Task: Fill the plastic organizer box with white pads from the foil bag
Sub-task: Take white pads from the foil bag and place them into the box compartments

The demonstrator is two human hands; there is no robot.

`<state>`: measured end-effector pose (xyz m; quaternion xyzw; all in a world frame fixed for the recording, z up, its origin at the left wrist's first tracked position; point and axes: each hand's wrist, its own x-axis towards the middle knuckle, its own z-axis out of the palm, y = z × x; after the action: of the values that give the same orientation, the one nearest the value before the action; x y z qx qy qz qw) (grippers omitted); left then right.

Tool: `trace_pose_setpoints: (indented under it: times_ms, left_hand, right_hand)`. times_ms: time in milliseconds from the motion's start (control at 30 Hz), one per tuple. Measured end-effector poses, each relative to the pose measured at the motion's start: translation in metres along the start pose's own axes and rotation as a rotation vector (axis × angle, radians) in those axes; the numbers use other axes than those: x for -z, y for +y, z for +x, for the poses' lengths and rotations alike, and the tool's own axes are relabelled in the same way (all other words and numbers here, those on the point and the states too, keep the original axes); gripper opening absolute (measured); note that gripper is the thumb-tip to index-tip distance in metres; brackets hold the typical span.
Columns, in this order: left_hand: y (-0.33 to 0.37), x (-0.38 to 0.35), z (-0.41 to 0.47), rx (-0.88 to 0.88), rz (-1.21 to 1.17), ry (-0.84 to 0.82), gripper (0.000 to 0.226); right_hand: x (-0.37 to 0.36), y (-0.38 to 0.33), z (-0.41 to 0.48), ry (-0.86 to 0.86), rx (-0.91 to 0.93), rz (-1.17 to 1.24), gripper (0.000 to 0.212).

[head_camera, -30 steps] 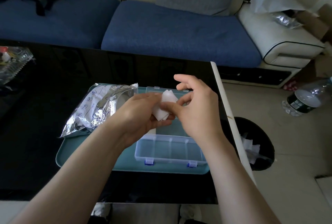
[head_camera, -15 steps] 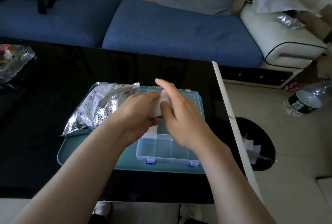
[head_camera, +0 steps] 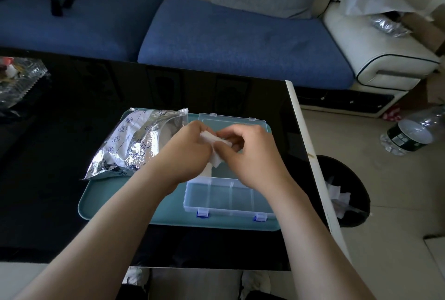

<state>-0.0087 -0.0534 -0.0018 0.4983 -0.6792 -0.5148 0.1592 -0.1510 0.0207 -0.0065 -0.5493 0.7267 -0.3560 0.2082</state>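
Observation:
A clear plastic organizer box with blue latches lies open on a teal tray, its lid folded back. Above the box both hands meet around a white pad. My left hand grips the pad from the left, and my right hand pinches it from the right with curled fingers. The open foil bag lies on the tray's left part, just left of my left hand. The box's visible front compartments hold nothing; its back part is hidden by my hands.
The tray sits on a black glossy table whose white right edge runs beside a dark bin with white scraps. A glass dish stands far left. A blue sofa lies behind; a plastic bottle lies on the floor.
My right hand's fingers, raised and spread a second ago, have come down and curled onto the pad. Both hands stay together over the box.

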Motion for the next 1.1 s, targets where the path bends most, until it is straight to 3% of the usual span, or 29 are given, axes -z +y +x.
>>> trace_pose_setpoints:
  times_ms: [167,267,433,500,667,933,1100]
  left_hand:
    - [-0.011,0.005,0.0,-0.056,0.334,0.115,0.036]
    - [-0.018,0.005,-0.003,-0.069,0.537,0.077,0.044]
    - [-0.024,0.006,-0.003,-0.114,0.634,0.061,0.039]
    - [-0.026,0.006,-0.003,-0.139,0.663,0.072,0.037]
    - [-0.029,0.004,-0.003,-0.164,0.731,0.035,0.04]
    - [-0.041,0.0,0.0,-0.192,0.79,-0.141,0.05]
    - [-0.041,0.0,-0.002,-0.172,0.802,-0.17,0.056]
  right_hand:
    - [-0.005,0.01,0.003,0.032,-0.282,0.038,0.01]
    - [-0.007,0.014,0.003,0.038,-0.398,0.067,0.016]
    - [-0.015,0.013,0.002,0.058,-0.477,-0.034,0.019]
    - [-0.021,0.012,0.0,0.005,-0.511,-0.098,0.008]
    - [-0.028,0.013,0.004,-0.072,-0.595,-0.191,0.028]
    - [-0.045,0.02,0.008,-0.086,-0.617,-0.314,0.021]
    - [-0.044,0.014,0.005,0.02,-0.42,-0.6,0.022]
